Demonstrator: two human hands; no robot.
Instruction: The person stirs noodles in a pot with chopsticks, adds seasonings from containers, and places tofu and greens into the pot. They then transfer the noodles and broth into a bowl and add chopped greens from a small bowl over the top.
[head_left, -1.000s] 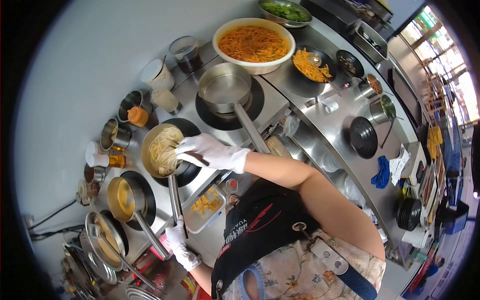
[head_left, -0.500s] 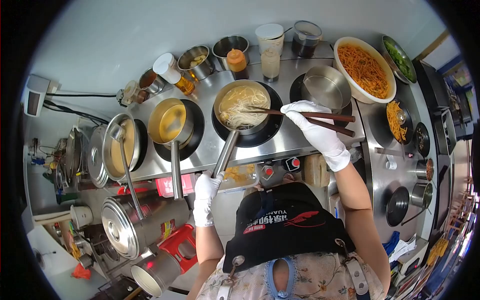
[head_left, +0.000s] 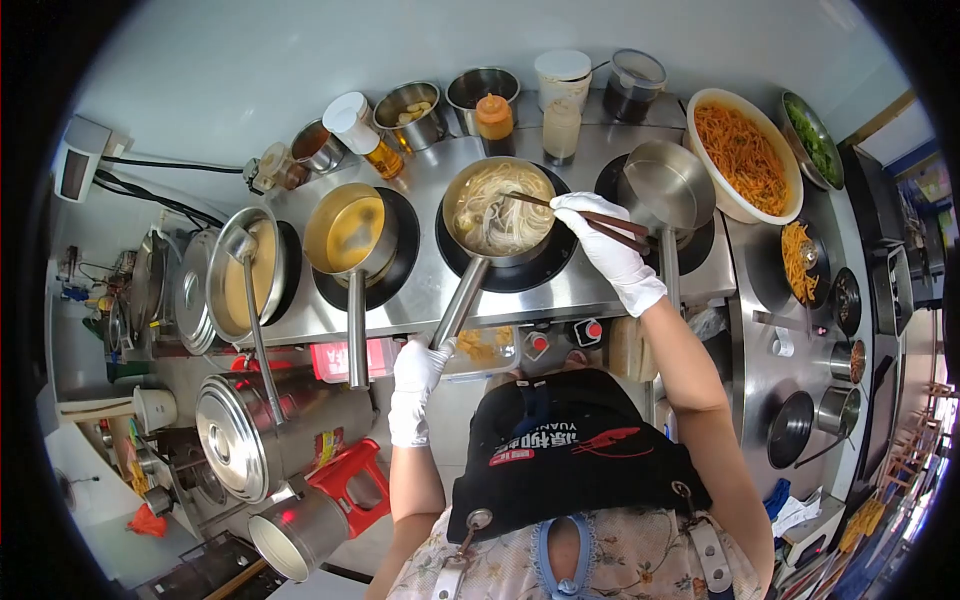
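Note:
White-gloved, my left hand (head_left: pixel 417 375) grips the handle end of a steel saucepan (head_left: pixel 467 295) that sits on a black round burner (head_left: pixel 553 262). Pale noodles (head_left: pixel 492 200) lie in broth inside this pan. My right hand (head_left: pixel 607 245), also in a white glove, is closed around a pair of dark brown chopsticks (head_left: pixel 622 226). Their tips reach into the noodles from the right. Left of this pan stands a second saucepan (head_left: pixel 345 235) with yellow broth. To the right, beside my right hand, is a third saucepan (head_left: pixel 665 190) with what looks like clear liquid.
Behind the burners stand an orange-topped squeeze bottle (head_left: pixel 494 117), a pale squeeze bottle (head_left: pixel 561 130) and steel pots. A tub of shredded orange food (head_left: pixel 741 160) sits at the right. A ladle (head_left: pixel 258 320) leans out of a pan at left, above a large lidded pot (head_left: pixel 232 437).
The chopstick tips have moved up and the noodles are swirled into a rounder mass. My right hand has shifted slightly left. The whole view has shifted a little; my left hand keeps its grip.

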